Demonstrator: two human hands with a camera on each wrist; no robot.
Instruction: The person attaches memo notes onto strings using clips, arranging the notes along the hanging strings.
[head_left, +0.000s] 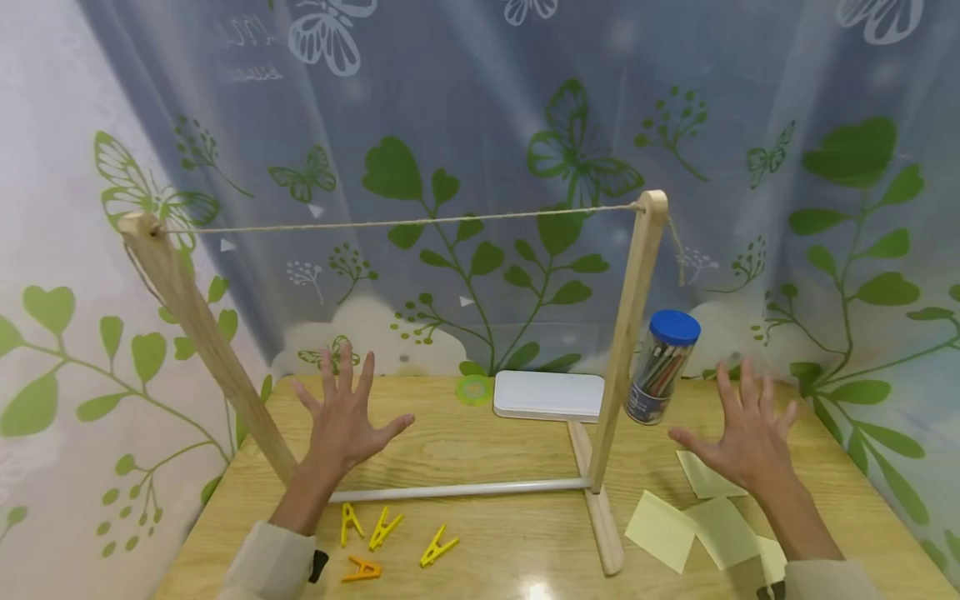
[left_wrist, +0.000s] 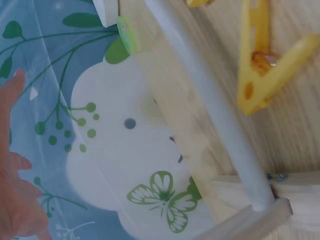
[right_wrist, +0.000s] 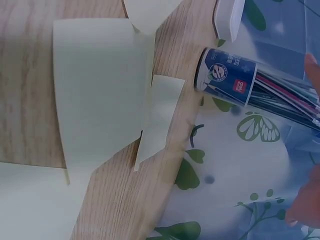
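Note:
In the head view my left hand [head_left: 347, 425] is raised with its fingers spread, holding nothing, beside the left post of a wooden frame [head_left: 630, 333]. A twine [head_left: 405, 222] runs between the tops of its two posts. My right hand [head_left: 750, 442] is likewise raised and spread over several pale yellow paper sheets [head_left: 660, 531], touching nothing that I can see. Below the frame's white rod [head_left: 465, 490] lie several yellow clothespins [head_left: 438, 546] and an orange clothespin [head_left: 362, 569]. Both wrist views catch only parts of the fingers at an edge.
A clear jar with a blue lid [head_left: 663, 367], full of pencils, stands behind the right post. Next to it lies a white case [head_left: 549, 395], with a round green item [head_left: 474, 389] to its left. A patterned curtain [head_left: 480, 125] hangs behind the table [head_left: 525, 542].

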